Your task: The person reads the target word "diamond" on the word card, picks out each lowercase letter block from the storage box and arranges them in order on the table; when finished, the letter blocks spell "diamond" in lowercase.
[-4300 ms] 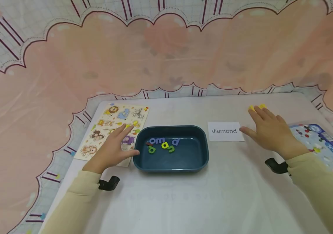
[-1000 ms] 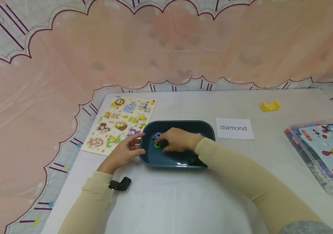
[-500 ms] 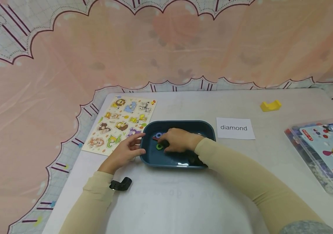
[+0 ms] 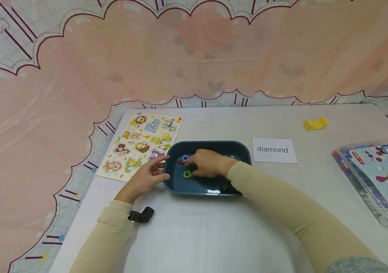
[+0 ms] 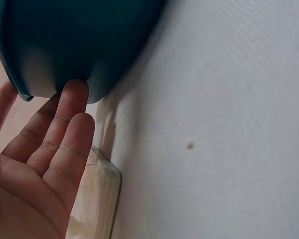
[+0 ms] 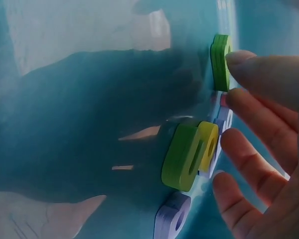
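Observation:
A dark teal tray (image 4: 211, 187) holds several coloured letters. My left hand (image 4: 141, 182) touches the tray's left end with fingertips and thumb; in the left wrist view its fingers (image 5: 72, 142) lie nearly straight against the outer wall. Inside the tray is my right hand (image 4: 211, 163). Its thumb touches a green letter (image 6: 220, 62) in the right wrist view, while the other fingers are spread and bent slightly. A red letter (image 6: 224, 100), a second green letter (image 6: 179, 157), a yellow letter (image 6: 208, 144) and a purple letter (image 6: 172, 216) lie nearby. From the head, my right hand covers most letters.
Right of the tray lies a white card (image 4: 274, 150) reading "diamond". Behind it is a yellow block (image 4: 315, 124). A clear box (image 4: 374, 182) with a blue label stands at the far right. An animal picture board (image 4: 141, 147) lies left, partly behind the tray.
Since the oldest frame, my right hand has moved from the yellow block into the tray. Over the last second the green letter has slid slightly right and nearer me. My left hand stays at the rim.

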The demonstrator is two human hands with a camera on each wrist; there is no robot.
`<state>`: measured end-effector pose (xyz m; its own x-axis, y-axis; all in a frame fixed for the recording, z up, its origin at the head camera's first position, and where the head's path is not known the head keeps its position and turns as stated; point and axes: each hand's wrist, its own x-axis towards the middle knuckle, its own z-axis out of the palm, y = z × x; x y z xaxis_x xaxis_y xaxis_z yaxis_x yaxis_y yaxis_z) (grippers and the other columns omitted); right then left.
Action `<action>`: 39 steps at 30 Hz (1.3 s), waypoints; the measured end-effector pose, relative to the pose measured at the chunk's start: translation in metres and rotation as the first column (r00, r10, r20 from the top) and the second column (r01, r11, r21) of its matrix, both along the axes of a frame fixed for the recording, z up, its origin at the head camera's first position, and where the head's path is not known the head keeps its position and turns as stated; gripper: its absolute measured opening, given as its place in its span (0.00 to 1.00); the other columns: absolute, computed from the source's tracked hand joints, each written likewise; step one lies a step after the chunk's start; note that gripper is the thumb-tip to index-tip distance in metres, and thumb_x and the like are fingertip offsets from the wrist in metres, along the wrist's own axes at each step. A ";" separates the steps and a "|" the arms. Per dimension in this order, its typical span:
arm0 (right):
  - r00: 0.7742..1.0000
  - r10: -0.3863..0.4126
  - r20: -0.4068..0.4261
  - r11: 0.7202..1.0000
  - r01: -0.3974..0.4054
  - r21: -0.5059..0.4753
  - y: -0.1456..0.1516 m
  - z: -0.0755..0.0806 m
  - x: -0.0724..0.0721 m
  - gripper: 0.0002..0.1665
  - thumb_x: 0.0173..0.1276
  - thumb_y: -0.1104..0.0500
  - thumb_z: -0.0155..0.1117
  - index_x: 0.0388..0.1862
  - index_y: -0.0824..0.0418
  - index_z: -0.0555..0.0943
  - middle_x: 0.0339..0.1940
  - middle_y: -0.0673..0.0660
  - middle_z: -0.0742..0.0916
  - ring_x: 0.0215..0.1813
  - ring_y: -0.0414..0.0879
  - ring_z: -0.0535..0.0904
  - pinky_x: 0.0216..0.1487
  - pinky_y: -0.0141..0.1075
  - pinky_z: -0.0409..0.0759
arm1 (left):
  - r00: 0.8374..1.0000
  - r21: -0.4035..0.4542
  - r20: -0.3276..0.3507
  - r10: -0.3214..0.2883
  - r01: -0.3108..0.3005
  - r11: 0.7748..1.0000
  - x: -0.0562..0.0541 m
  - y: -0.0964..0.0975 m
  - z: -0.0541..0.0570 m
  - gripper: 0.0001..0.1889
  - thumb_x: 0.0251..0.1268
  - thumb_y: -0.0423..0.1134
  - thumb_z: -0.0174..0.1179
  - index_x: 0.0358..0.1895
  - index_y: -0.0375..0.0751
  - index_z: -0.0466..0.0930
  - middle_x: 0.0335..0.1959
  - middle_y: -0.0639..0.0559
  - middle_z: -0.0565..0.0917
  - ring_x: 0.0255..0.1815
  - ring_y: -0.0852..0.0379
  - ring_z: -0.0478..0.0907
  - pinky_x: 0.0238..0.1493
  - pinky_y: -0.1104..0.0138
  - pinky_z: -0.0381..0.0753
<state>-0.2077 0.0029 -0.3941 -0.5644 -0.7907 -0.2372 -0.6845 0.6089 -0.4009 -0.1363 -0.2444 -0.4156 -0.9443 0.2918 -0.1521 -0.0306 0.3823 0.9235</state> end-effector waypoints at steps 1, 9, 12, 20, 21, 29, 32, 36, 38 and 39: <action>1.000 -0.003 -0.001 1.000 0.003 -0.003 0.000 0.000 0.000 0.23 0.72 0.52 0.67 0.64 0.53 0.81 0.54 0.52 0.84 0.54 0.45 0.75 0.62 0.41 0.74 | 1.000 -0.002 0.000 0.001 -0.001 1.000 0.000 0.000 0.000 0.34 0.69 0.31 0.63 0.75 0.35 0.61 0.64 0.28 0.73 0.59 0.38 0.78 0.53 0.61 0.80; 1.000 -0.013 -0.012 1.000 0.013 0.005 -0.003 0.000 0.001 0.25 0.71 0.49 0.67 0.65 0.53 0.81 0.53 0.51 0.84 0.52 0.45 0.75 0.59 0.40 0.75 | 1.000 -0.007 0.001 0.002 -0.002 1.000 0.000 0.000 0.001 0.34 0.70 0.33 0.64 0.75 0.35 0.61 0.64 0.28 0.73 0.60 0.38 0.78 0.54 0.60 0.80; 1.000 -0.012 -0.025 1.000 0.012 0.013 -0.005 -0.001 0.001 0.25 0.70 0.47 0.68 0.64 0.52 0.82 0.52 0.50 0.84 0.52 0.44 0.74 0.59 0.39 0.75 | 1.000 -0.015 0.002 0.005 -0.005 1.000 0.001 -0.001 0.001 0.34 0.70 0.34 0.64 0.75 0.36 0.61 0.64 0.29 0.73 0.60 0.38 0.77 0.55 0.59 0.80; 0.999 -0.014 -0.038 1.000 0.014 0.019 -0.005 -0.002 0.000 0.24 0.70 0.46 0.68 0.63 0.52 0.83 0.51 0.50 0.85 0.52 0.45 0.75 0.59 0.40 0.75 | 1.000 -0.019 0.005 0.010 -0.010 1.000 0.001 0.000 0.002 0.34 0.69 0.34 0.64 0.75 0.37 0.62 0.64 0.29 0.73 0.60 0.39 0.78 0.54 0.60 0.80; 0.999 -0.013 -0.040 1.000 0.013 0.020 -0.005 -0.002 0.000 0.24 0.70 0.46 0.68 0.63 0.52 0.83 0.52 0.50 0.85 0.52 0.45 0.75 0.60 0.40 0.74 | 1.000 -0.020 0.006 0.011 -0.010 1.000 0.001 0.000 0.002 0.34 0.69 0.34 0.65 0.75 0.37 0.62 0.64 0.30 0.73 0.60 0.39 0.78 0.53 0.60 0.80; 0.997 0.017 -0.075 0.999 -0.015 0.034 -0.008 -0.004 0.000 0.24 0.70 0.46 0.68 0.62 0.52 0.83 0.50 0.50 0.85 0.51 0.45 0.75 0.57 0.39 0.76 | 1.000 -0.016 -0.002 0.012 -0.012 1.000 0.001 0.000 0.000 0.34 0.69 0.35 0.65 0.75 0.37 0.62 0.64 0.29 0.74 0.59 0.39 0.78 0.53 0.61 0.80; 0.997 0.016 -0.079 0.999 -0.014 0.030 -0.007 -0.003 0.000 0.23 0.71 0.47 0.67 0.62 0.52 0.83 0.50 0.51 0.85 0.51 0.45 0.75 0.57 0.40 0.76 | 1.000 -0.014 0.011 0.023 -0.022 1.000 0.001 0.001 0.001 0.34 0.69 0.35 0.65 0.76 0.39 0.62 0.64 0.30 0.73 0.60 0.39 0.78 0.53 0.59 0.80; 0.996 0.003 -0.084 1.000 -0.003 0.002 -0.005 0.003 0.000 0.23 0.71 0.48 0.67 0.62 0.52 0.83 0.53 0.52 0.85 0.53 0.45 0.76 0.59 0.41 0.75 | 0.999 -0.021 0.023 0.029 -0.028 0.999 0.002 0.002 0.001 0.34 0.69 0.36 0.65 0.76 0.42 0.63 0.65 0.31 0.73 0.60 0.40 0.77 0.54 0.58 0.80; 0.995 0.005 -0.096 1.000 -0.007 -0.016 -0.003 0.007 0.000 0.23 0.71 0.48 0.67 0.62 0.52 0.83 0.54 0.52 0.86 0.53 0.46 0.76 0.60 0.41 0.75 | 1.000 -0.017 0.019 0.023 -0.023 1.000 0.002 0.002 0.001 0.34 0.69 0.36 0.65 0.76 0.41 0.63 0.65 0.31 0.73 0.60 0.39 0.77 0.54 0.58 0.80; 0.995 0.003 -0.097 1.000 -0.005 -0.026 -0.002 0.010 0.000 0.22 0.71 0.49 0.67 0.62 0.52 0.83 0.54 0.52 0.86 0.53 0.46 0.76 0.60 0.41 0.75 | 1.000 -0.017 0.016 0.020 -0.020 1.000 0.002 0.002 0.001 0.34 0.69 0.36 0.65 0.76 0.41 0.63 0.65 0.31 0.73 0.60 0.39 0.77 0.54 0.58 0.80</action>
<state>-0.2079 0.0005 -0.3842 -0.5804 -0.7982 -0.1610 -0.7234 0.5962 -0.3481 -0.1341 -0.2428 -0.4151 -0.9472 0.2703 -0.1722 -0.0533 0.3969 0.9163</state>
